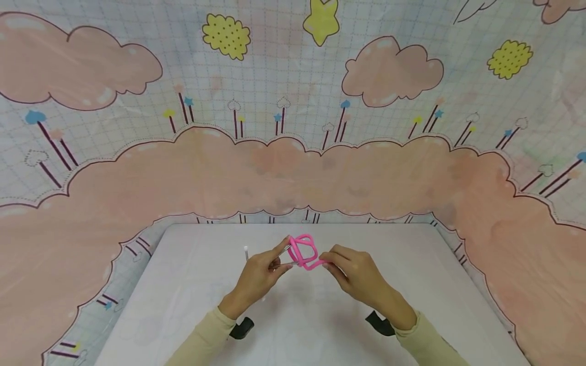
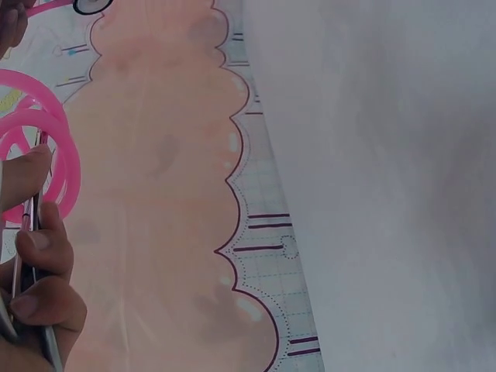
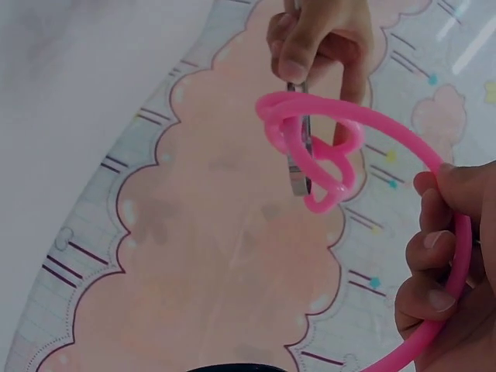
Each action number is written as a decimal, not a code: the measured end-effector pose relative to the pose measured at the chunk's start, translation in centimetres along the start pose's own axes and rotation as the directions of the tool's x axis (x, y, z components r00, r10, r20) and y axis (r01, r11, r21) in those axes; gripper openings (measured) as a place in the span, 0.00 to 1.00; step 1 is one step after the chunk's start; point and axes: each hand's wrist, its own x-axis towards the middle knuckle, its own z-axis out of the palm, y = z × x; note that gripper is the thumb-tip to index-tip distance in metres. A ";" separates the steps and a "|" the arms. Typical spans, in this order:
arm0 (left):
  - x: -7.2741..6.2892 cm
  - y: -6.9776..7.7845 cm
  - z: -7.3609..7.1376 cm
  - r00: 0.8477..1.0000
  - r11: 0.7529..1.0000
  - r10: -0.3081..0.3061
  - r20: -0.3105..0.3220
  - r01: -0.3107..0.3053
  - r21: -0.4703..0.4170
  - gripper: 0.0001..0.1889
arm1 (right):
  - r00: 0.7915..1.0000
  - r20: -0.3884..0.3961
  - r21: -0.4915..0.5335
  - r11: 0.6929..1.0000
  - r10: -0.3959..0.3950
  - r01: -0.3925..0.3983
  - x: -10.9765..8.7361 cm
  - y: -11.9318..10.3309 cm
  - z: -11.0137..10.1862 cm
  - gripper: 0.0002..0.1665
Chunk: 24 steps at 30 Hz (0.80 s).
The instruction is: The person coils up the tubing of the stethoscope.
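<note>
My left hand [image 1: 258, 274] grips slim shiny metal rods [image 2: 29, 232] with curled fingers; their exact kind I cannot tell. A glossy pink tube [image 1: 304, 250] is looped in several turns about the rods' far end. In the right wrist view, a flat metal tip [image 3: 300, 184] pokes out through these pink loops. My right hand [image 1: 359, 269] pinches the tube to the right of the loops, thumb against fingers. The held length [image 3: 461, 256] of tube runs on through the curled fingers and out at the bottom of the right wrist view.
Both hands are raised over a white tabletop [image 1: 192, 305]. A thin rod with a white end [image 1: 246, 249] sticks up behind the left hand. Black wrist-worn pieces [image 1: 241, 328] show below both wrists. Behind the table hangs a cloth printed with pink clouds [image 1: 320, 178].
</note>
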 end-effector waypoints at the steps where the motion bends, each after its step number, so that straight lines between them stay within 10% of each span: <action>1: 0.0 0.1 0.0 1.000 1.000 0.003 0.004 -0.003 -0.002 0.38 | 1.000 0.003 -0.005 1.000 -0.001 0.001 0.1 0.0 -0.1 0.14; 24: -0.6 2.5 -0.8 0.978 0.994 0.107 0.179 -0.100 -0.050 0.35 | 1.000 0.016 0.010 1.000 -0.003 0.003 0.8 0.5 -0.5 0.13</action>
